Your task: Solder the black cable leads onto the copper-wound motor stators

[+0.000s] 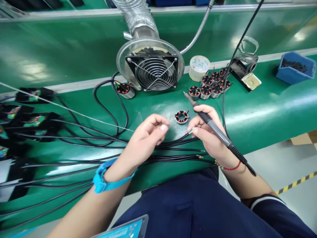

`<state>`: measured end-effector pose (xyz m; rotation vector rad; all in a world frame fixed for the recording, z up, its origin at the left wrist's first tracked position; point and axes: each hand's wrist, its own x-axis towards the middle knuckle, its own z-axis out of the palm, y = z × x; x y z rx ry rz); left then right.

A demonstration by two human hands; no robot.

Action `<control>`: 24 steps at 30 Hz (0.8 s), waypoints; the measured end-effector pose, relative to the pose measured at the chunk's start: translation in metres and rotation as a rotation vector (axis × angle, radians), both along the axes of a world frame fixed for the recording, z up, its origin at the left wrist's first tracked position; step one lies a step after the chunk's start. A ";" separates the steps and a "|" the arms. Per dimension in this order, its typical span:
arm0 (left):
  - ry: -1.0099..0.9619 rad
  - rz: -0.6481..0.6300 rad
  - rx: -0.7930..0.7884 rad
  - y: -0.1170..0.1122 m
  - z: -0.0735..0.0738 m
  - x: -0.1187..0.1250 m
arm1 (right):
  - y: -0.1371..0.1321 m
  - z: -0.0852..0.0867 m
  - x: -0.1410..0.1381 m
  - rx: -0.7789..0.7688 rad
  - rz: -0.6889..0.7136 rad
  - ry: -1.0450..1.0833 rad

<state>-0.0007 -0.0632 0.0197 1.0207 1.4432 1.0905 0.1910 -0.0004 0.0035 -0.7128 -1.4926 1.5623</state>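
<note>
1. The right hand [210, 143] grips a grey-and-black pencil-shaped soldering iron [218, 130], its tip aimed up toward the far edge of the bench [260, 122]. Thumb and finger also pinch the end of a black round cable [183, 137] with blue and yellow wire ends [191, 131].
2. The left hand [150, 134] is half curled above the bench's near half, thumb drawn close to the fingers; whether it pinches anything cannot be told. A bright blue wristband [102, 183] circles that wrist.
3. Between the hands, a little farther from the near edge, a small ring-shaped stator with copper windings [182, 122] lies on the bench, apart from both.
4. More black cables [99, 162] run from black box-like housings [53, 122] at the bench's left end, passing below the left hand, roughly along the near edge.
5. Toward the far edge, a cluster of silver, copper-wound stators [205, 96] stands just in front of a roll of clear tape [199, 74]. To their left is a black square fan with a wire guard [156, 72].
6. Farther right along the far edge are a metal iron stand with a yellowish sponge [251, 81] and a blue plastic bin [292, 76] of small black pieces.
</note>
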 end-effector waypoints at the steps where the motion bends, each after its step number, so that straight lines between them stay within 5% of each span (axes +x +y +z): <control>1: -0.096 0.004 -0.008 0.003 0.003 0.004 | -0.001 -0.001 -0.002 -0.009 0.013 0.008; 6: -0.255 -0.043 0.010 0.014 0.016 0.022 | -0.006 -0.001 -0.006 0.035 -0.025 0.020; 16: -0.117 -0.069 0.069 0.013 0.020 0.022 | -0.011 0.005 -0.009 0.282 -0.065 -0.029; 19: 0.010 -0.187 0.063 0.011 0.026 0.014 | -0.011 0.008 -0.011 0.430 -0.111 -0.066; 22: -0.037 -0.363 -0.040 0.010 0.029 0.003 | -0.012 0.009 -0.014 0.555 -0.122 -0.078; 24: -0.086 -0.371 -0.086 0.009 0.030 -0.001 | -0.014 0.006 -0.017 0.601 -0.117 -0.062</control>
